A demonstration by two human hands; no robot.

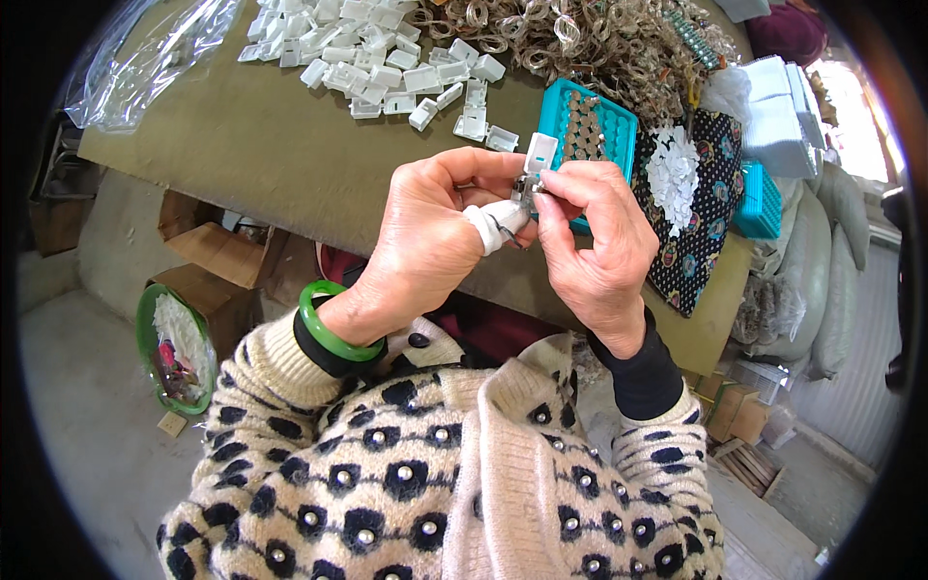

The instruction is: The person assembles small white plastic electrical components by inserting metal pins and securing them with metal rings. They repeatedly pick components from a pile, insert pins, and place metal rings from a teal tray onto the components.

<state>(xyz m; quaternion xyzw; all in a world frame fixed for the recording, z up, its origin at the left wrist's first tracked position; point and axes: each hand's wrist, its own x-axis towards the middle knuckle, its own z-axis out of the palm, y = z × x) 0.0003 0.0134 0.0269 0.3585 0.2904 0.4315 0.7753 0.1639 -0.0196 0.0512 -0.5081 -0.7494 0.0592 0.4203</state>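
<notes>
Over the table's near edge, my left hand (425,208) is closed around a small white plastic case (541,152) with shiny metal parts at its lower end. A white wrapping (496,224) covers one of its fingers, with a dark thin strand across it. My right hand (604,246) meets it from the right, thumb and forefinger pinched at the metal parts of the same case. The fingertips partly hide what lies between them. Just beyond my hands is a turquoise tray (628,155) holding small round metallic pieces (583,121) that look like button cells.
Many white plastic cases (372,72) lie heaped on the table (242,145). Bundles of looped thin wire (541,39) pile up behind the tray. White flat pieces (673,174) rest on a dark patterned cloth (710,232) at right. A green basin (145,333) stands lower left.
</notes>
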